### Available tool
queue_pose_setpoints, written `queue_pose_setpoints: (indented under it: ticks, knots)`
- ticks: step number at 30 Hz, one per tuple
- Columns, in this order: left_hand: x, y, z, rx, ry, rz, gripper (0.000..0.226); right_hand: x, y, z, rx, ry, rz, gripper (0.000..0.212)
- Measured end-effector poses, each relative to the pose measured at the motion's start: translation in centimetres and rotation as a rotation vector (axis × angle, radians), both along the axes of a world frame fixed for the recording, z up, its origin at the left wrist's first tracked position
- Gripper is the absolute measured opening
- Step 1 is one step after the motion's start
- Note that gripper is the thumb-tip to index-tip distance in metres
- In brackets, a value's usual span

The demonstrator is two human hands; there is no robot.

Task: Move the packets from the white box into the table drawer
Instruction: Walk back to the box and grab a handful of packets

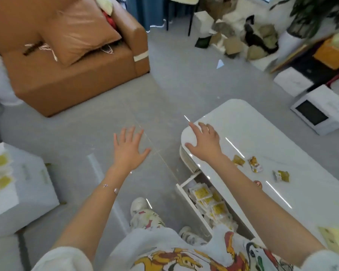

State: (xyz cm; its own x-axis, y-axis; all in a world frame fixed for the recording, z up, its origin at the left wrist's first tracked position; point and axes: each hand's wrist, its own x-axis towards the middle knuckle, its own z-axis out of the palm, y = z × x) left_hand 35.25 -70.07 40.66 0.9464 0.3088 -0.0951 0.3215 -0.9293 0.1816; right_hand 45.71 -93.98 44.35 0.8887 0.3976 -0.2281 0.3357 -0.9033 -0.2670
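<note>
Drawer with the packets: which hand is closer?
Right. The right hand lies on the table corner beyond the drawer; the left hand is over the floor, farther away.

Yellow packets [201,193] heaped in open drawer [187,201]; white box [27,192] left.

White table [262,130], few loose packets [255,164] on top.

Both arms reach forward, the left hand [130,148] and right hand [203,142] empty with fingers spread.
</note>
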Motion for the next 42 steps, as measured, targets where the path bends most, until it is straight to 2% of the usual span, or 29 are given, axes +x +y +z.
queue_pose_setpoints:
  ticks: [10, 19, 32, 42]
  knots:
    - [-6.2, 20.7, 1.5, -0.011, -0.005, 0.38, 0.075, 0.8, 26.1, 1.2, -0.02, -0.021, 0.34, 0.079]
    - [-9.2, 36.3, 2.6, 0.024, 0.009, 0.608, 0.075, 2.2, 45.3, 1.1, -0.02, -0.027, 0.559, 0.077]
    - [-10.0, 49.6, 0.0, -0.028, 0.043, 1.06, 0.074, 6.3, 70.0, -0.9, -0.035, -0.028, 1.046, 0.076]
    - [-11.4, 53.2, -1.6, -0.112, 0.015, 1.493, 0.073, 4.6, 86.0, -0.5, -0.079, -0.027, 1.442, 0.077]
